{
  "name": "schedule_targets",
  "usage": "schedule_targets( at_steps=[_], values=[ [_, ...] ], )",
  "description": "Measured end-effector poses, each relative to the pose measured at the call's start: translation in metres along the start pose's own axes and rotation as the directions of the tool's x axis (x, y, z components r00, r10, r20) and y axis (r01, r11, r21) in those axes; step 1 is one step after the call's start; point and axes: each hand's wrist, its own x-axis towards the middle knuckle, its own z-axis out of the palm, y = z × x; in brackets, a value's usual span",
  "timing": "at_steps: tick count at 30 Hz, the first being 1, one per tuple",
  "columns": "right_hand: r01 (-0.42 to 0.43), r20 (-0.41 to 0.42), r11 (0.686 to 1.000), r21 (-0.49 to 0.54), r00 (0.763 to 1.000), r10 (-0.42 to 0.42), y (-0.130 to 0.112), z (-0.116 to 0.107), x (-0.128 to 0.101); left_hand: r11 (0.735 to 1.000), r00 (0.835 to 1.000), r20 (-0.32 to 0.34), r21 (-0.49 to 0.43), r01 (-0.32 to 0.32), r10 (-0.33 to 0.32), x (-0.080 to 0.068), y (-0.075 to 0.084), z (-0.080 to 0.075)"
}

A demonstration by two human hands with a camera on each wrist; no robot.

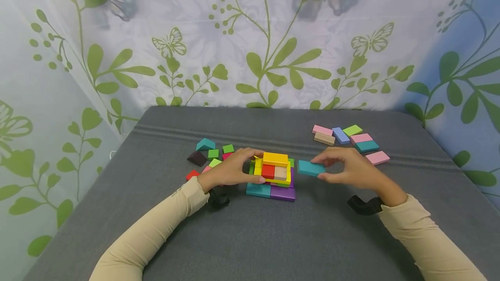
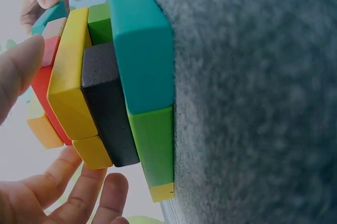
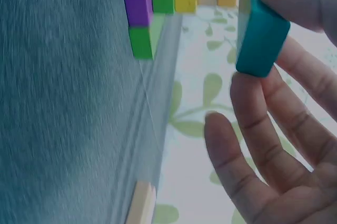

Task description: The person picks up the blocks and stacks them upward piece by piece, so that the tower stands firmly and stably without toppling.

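A small stack of wooden blocks point(image 1: 283, 192) stands on the grey table, with teal, purple, green and yellow layers. My left hand point(image 1: 234, 168) spans its left side, thumb at the front corner and fingers at the back. In the left wrist view the thumb point(image 2: 23, 71) overlaps the red block point(image 2: 50, 95), and fingertips rest by the yellow blocks point(image 2: 73, 77). On top sits an orange-yellow block point(image 1: 275, 159), above a red block and a plain wood one. To the right, my right hand point(image 1: 345, 168) pinches a teal block point(image 1: 310, 168) between thumb and fingers, raised beside the stack.
Loose blocks in green, red and pink lie left of the stack, near a teal triangular block point(image 1: 205, 144) and a dark one point(image 1: 197, 158). Behind my right hand are pink, blue, green and teal blocks point(image 1: 366, 146). A leaf-patterned curtain point(image 1: 218, 73) hangs behind the table point(image 1: 273, 237).
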Motion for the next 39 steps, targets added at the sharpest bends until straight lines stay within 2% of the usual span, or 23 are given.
schedule_targets(
  at_steps=[10,19,22,25,31,39],
  values=[
    [0.042,-0.021,0.999,0.025,0.999,-0.041,-0.012,0.02,0.013,1.0,1.0,0.006,-0.01,0.009,-0.009,-0.001,0.0,-0.001],
    [0.05,-0.03,0.998,-0.024,0.998,-0.051,-0.018,0.025,0.016,1.0,1.0,0.014,-0.005,0.025,-0.024,-0.002,0.002,-0.002],
    [0.039,-0.04,0.999,-0.018,0.998,-0.04,-0.018,0.023,0.015,1.0,1.0,-0.001,-0.013,0.002,-0.002,-0.001,0.001,-0.001],
    [0.033,-0.029,0.999,-0.003,0.999,-0.033,-0.018,0.023,0.014,0.998,0.998,-0.029,-0.037,-0.048,0.047,-0.001,0.001,-0.001],
    [0.046,-0.004,0.999,0.001,0.999,-0.046,-0.017,0.021,0.012,0.988,0.986,-0.095,-0.062,-0.145,0.138,0.0,0.001,-0.001],
    [0.074,0.023,0.997,0.02,0.997,-0.074,-0.019,0.018,0.013,0.985,0.98,-0.133,-0.065,-0.158,0.148,0.001,0.005,-0.002]
  ],
)
